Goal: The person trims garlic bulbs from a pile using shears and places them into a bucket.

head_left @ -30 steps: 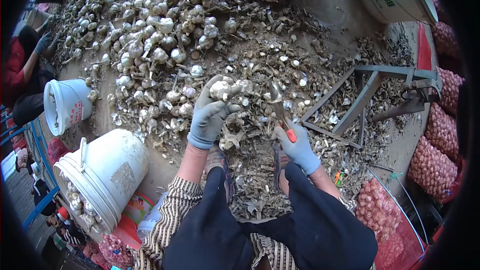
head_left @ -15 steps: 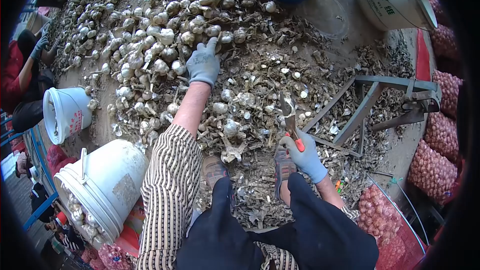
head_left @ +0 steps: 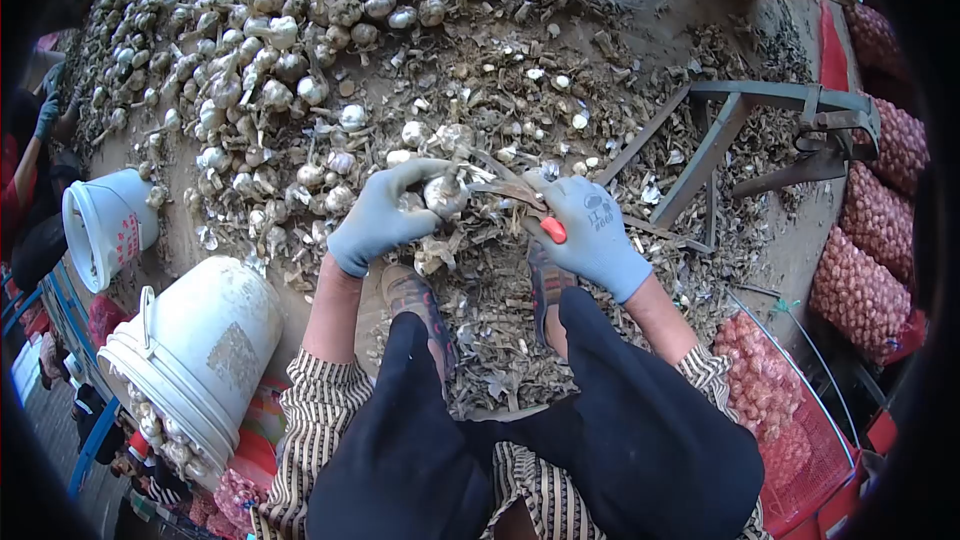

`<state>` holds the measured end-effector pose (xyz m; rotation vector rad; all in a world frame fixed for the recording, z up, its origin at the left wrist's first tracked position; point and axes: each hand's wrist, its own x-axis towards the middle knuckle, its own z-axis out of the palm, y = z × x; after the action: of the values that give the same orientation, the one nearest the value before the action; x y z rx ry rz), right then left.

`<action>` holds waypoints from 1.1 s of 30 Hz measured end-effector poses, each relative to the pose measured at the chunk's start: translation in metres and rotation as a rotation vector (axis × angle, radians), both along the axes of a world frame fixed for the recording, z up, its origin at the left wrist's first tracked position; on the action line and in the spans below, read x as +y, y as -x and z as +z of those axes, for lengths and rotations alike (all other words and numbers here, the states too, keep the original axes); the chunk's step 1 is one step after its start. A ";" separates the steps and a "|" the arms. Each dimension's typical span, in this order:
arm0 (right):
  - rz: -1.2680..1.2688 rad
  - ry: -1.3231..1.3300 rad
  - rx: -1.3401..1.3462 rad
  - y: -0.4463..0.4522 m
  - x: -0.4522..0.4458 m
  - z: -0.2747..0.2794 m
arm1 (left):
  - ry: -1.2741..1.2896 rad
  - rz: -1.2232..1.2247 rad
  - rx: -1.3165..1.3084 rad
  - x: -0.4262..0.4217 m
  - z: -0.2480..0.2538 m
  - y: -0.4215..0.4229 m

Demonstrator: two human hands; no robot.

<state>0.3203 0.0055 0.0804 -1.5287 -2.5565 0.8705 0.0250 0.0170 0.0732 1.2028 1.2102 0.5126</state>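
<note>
My left hand (head_left: pixel 385 218), in a grey glove, grips a garlic bulb (head_left: pixel 446 197) between thumb and fingers above the litter of cut stalks. The bulb's stem side faces right. Gloved as well, my right hand (head_left: pixel 590 230) is closed around garden shears with a red-orange grip (head_left: pixel 553 230). The blades of the shears (head_left: pixel 503 186) point left and reach the stem beside the bulb. Whether they have cut into it, I cannot tell. Loose garlic bulbs (head_left: pixel 275 95) with dry stalks lie spread beyond my left hand.
A large white bucket (head_left: pixel 225 330) with garlic lies tipped at left, near a smaller white bucket (head_left: pixel 130 215). At right stand a metal frame (head_left: pixel 725 145) and red mesh bags of garlic (head_left: pixel 862 285). Another person's gloved hand (head_left: pixel 47 117) shows at far left.
My left hand has come back from the garlic pile with a bulb in it. The shears in my right hand have swung left to meet it. The view has tilted down.
</note>
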 end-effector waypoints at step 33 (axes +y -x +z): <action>-0.623 0.702 0.561 -0.022 -0.082 -0.099 | -0.584 1.111 1.784 -0.272 0.235 0.254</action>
<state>0.3426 -0.0768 -0.0190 -1.7082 -1.3156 1.8345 -0.2288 -0.2546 0.3083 1.2603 3.5350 0.5273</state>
